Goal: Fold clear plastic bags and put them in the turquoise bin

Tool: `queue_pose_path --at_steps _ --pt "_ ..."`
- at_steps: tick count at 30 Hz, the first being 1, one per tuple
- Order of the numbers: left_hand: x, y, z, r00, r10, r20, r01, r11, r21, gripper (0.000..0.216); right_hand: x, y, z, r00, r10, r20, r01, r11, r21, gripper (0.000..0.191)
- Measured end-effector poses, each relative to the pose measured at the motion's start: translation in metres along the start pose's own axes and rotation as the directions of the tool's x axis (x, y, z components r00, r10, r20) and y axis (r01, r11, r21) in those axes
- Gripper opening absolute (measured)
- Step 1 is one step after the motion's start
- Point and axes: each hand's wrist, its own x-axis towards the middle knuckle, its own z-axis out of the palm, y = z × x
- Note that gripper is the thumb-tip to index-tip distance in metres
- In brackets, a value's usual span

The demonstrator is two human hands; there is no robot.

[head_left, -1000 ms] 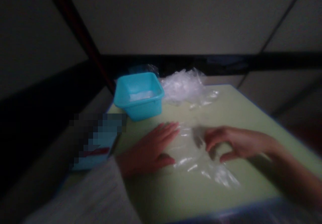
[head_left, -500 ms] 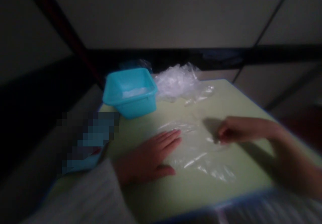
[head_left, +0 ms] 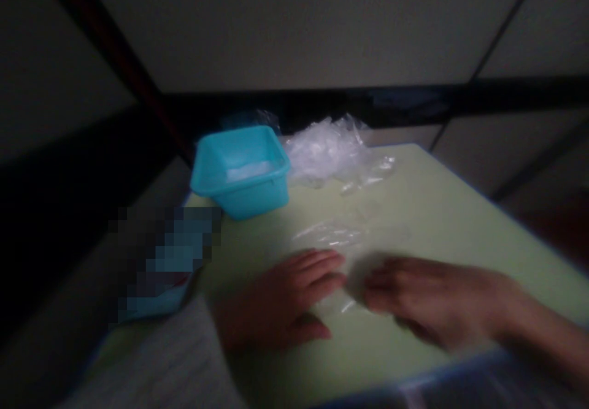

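Observation:
A clear plastic bag (head_left: 329, 233) lies flat on the pale yellow-green tabletop, crinkled and shiny. My left hand (head_left: 294, 295) rests palm down over its left part, fingers stretched out and thumb apart. Just right of those fingertips is my right hand (head_left: 427, 301), low over the bag's near right part. Its fingers point left and bend downward, close together. Blur and the back of the hand hide whether they grip the plastic. Part of the bag is covered by both hands.
A turquoise plastic basin (head_left: 257, 199) with something whitish inside stands at the back left. Beside it sits a heap of crumpled clear plastic (head_left: 326, 151). The table (head_left: 442, 213) has a blue edge and backs onto a panelled wall (head_left: 299, 29). A pixelated patch covers something at left.
My right hand has moved left and toward me, from the bag's right side to near my left fingertips. My left hand stays flat, shifted slightly right and nearer me.

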Motion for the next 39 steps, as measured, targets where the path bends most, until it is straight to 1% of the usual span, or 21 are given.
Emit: queue_pose_path --at_steps 3,5,7,11,13,15,17,19,22,24,26,29,32,35,39 --pt "0.002 0.003 0.000 1.000 0.019 -0.004 -0.019 1.000 0.005 0.059 -0.001 0.003 -0.004 0.998 0.033 0.053 -0.028 0.995 -0.091 0.033" --pt "0.002 0.004 0.001 0.999 0.036 -0.013 -0.035 0.999 0.006 0.059 -0.001 0.005 -0.009 0.995 0.080 0.051 -0.073 0.989 -0.129 0.032" --pt "0.002 0.004 0.001 0.999 0.047 -0.023 -0.047 0.999 0.013 0.059 0.000 0.006 -0.015 0.993 0.122 -0.010 -0.122 0.984 -0.127 0.031" --pt "0.002 0.005 0.002 0.999 0.042 0.003 -0.042 0.999 0.023 0.060 0.005 0.012 -0.019 0.974 0.132 -0.186 -0.151 0.984 -0.095 0.021" --pt "0.002 0.006 0.003 0.999 0.034 0.012 -0.034 0.999 0.013 0.061 0.009 0.017 -0.017 0.957 0.144 -0.253 -0.184 0.972 -0.143 0.017" --pt "0.002 0.007 0.003 0.999 0.030 0.012 -0.030 1.000 0.007 0.062 0.012 0.023 -0.014 0.937 0.173 -0.303 -0.244 0.946 -0.215 0.017" --pt "0.003 0.007 0.003 0.999 0.033 0.004 -0.033 0.999 0.008 0.065 0.015 0.027 -0.011 0.917 0.203 -0.342 -0.293 0.927 -0.235 0.017" --pt "0.003 0.008 0.003 0.999 0.051 0.004 -0.051 0.999 0.016 0.068 0.016 0.029 -0.009 0.893 0.242 -0.379 -0.320 0.934 -0.159 0.015" --pt "0.003 0.011 0.004 0.997 0.076 0.029 -0.077 0.997 0.022 0.067 0.019 0.029 -0.006 0.864 0.303 -0.403 -0.305 0.950 0.061 0.013" --pt "0.003 0.013 0.005 0.995 0.081 0.055 -0.082 0.997 0.009 0.066 0.022 0.028 -0.003 0.864 0.333 -0.377 -0.278 0.941 0.194 0.013" --pt "0.004 0.014 0.005 0.993 0.093 0.073 -0.092 0.996 -0.015 0.066 0.025 0.029 0.001 0.882 0.350 -0.315 -0.267 0.923 0.279 0.012" --pt "0.006 0.016 0.005 0.992 0.114 0.062 -0.111 0.993 -0.046 0.065 0.029 0.034 0.007 0.896 0.367 -0.252 -0.281 0.905 0.320 0.010" --pt "0.007 0.017 0.004 0.992 0.114 0.059 -0.110 0.992 -0.063 0.065 0.030 0.039 0.009 0.888 0.391 -0.243 -0.308 0.896 0.318 0.011" --pt "0.007 0.016 0.003 0.991 0.121 0.064 -0.116 0.990 -0.079 0.066 0.030 0.043 0.008 0.872 0.421 -0.250 -0.338 0.887 0.315 0.012" --pt "0.005 0.015 0.004 0.991 0.127 0.045 -0.123 0.989 -0.083 0.067 0.027 0.051 0.006 0.836 0.473 -0.279 -0.393 0.870 0.299 0.011"
